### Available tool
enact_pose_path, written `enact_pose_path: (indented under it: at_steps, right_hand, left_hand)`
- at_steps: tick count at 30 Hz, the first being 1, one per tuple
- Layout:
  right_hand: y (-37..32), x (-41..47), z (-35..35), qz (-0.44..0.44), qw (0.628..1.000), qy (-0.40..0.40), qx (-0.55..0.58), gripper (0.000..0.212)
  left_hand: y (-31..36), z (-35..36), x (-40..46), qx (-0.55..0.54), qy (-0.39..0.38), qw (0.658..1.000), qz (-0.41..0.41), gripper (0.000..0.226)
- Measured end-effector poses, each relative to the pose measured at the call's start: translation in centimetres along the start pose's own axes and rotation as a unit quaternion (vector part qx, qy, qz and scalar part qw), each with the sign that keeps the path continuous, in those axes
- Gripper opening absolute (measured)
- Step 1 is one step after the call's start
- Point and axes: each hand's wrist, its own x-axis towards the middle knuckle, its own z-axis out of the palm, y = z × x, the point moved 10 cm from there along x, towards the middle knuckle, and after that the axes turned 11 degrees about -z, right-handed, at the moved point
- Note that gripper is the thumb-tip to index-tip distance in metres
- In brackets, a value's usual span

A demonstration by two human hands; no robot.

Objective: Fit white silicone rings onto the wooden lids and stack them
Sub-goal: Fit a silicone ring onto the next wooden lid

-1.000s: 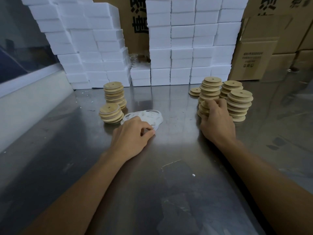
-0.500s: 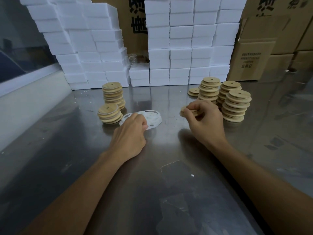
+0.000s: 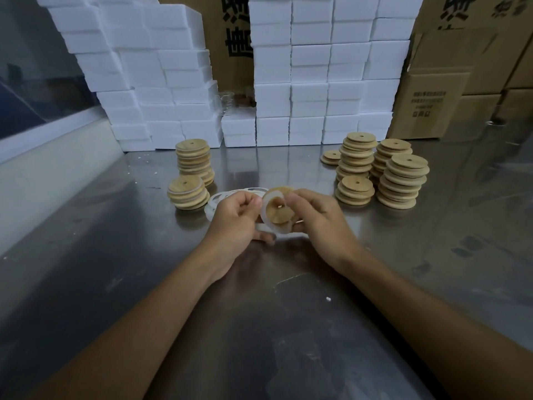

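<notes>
A: What are the fingers doing?

B: The left hand (image 3: 235, 219) is curling its thumb and fingers (image 3: 253, 204) around the edge of a thin white silicone ring (image 3: 266, 223). The right hand (image 3: 314, 217) is pinching a round pale wooden lid (image 3: 281, 213) with its fingertips (image 3: 290, 201), holding it tilted above the table.

A: And the ring against the lid?

B: It is lying around the lid's face, between both hands.

A: Farther out?

B: A loose pile of white rings (image 3: 230, 195) is lying on the steel table (image 3: 288, 327) behind the left hand. Two stacks of ringed lids (image 3: 191, 176) are standing at the left; stacks of bare wooden lids (image 3: 383, 171) are standing at the right. White foam boxes (image 3: 311, 73) and brown cartons (image 3: 438, 102) are filling the back.
</notes>
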Motion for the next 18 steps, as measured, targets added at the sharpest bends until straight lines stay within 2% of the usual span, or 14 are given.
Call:
enact_pose_path:
  at_steps: [4, 8, 14, 18]
  right_hand:
    - [-0.41, -0.25, 0.63, -0.022, 0.999, -0.012, -0.041, 0.034]
    - [0.34, -0.12, 0.42, -0.021, 0.997, -0.009, -0.068, 0.023]
    - [0.14, -0.05, -0.29, -0.061, 0.991, 0.019, -0.12, 0.013]
    - [0.02, -0.11, -0.21, -0.075, 0.988, 0.013, -0.133, 0.007]
  left_hand:
    - [-0.39, -0.36, 0.17, -0.01, 0.026, 1.0, 0.0, 0.021]
    - [-0.71, -0.69, 0.23, -0.016, 0.043, 0.999, -0.004, 0.021]
    - [-0.62, -0.24, 0.09, -0.076, 0.027, 0.997, -0.017, 0.018]
    - [0.13, 0.05, -0.57, -0.074, 0.012, 0.997, 0.019, 0.012]
